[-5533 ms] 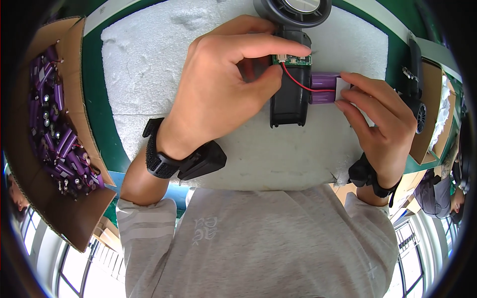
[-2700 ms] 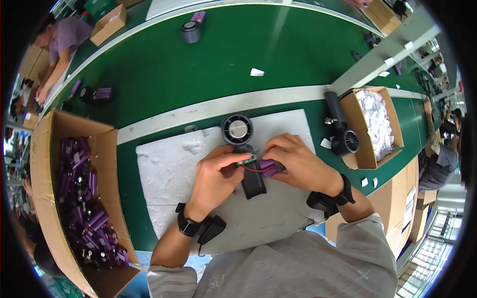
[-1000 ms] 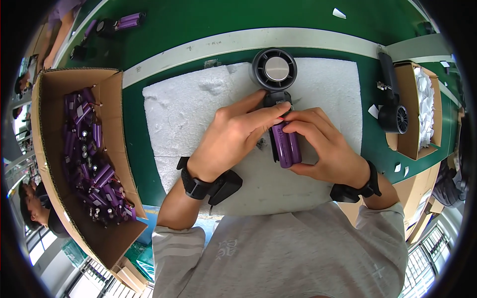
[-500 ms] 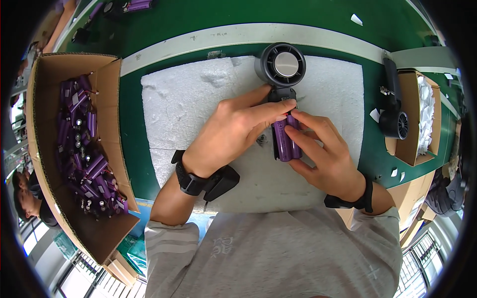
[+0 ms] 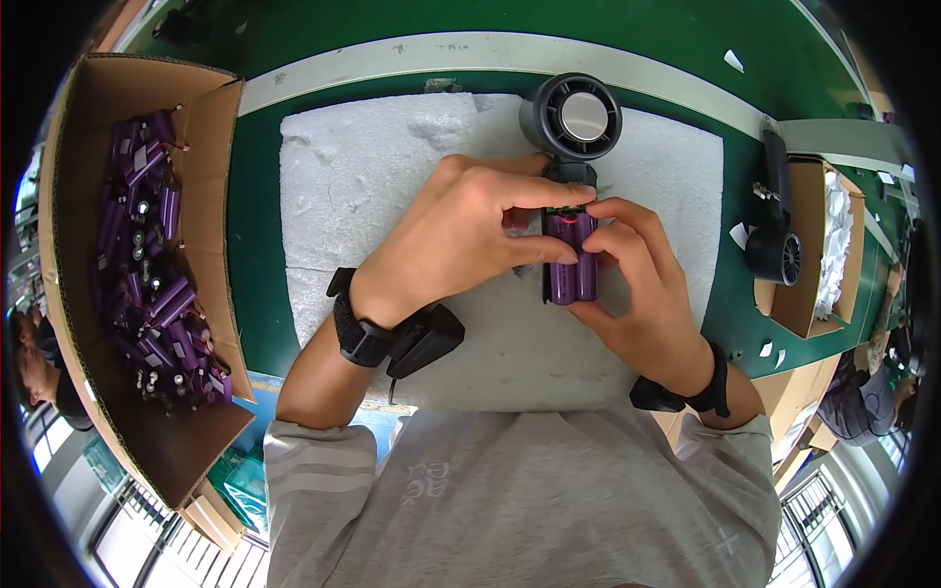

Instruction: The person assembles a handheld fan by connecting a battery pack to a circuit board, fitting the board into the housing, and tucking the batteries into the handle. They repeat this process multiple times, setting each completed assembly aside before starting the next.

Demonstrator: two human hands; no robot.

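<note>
A dark grey handheld fan (image 5: 584, 114) lies face up on the white foam sheet, its round head away from me and its opened handle toward me. Two purple battery cells (image 5: 573, 257), joined side by side, sit in the handle, with red wire and a bit of green board at their far end. My left hand (image 5: 446, 230) grips the handle from the left, index finger across it above the cells and thumb pressing on them. On the right side, my right hand (image 5: 642, 284) closes on the cells, index fingertip by the wire end and thumb near their lower end.
A cardboard box (image 5: 208, 216) of many purple wired cells stands at the left. To the right lie another dark fan (image 5: 774, 255) and a smaller carton (image 5: 796, 230) with white packets. The foam sheet (image 5: 667, 186) covers the green bench before me.
My left thumb has come away from the index finger and down onto the cells. The cells now lie straighter in the handle. The whole view has shifted slightly.
</note>
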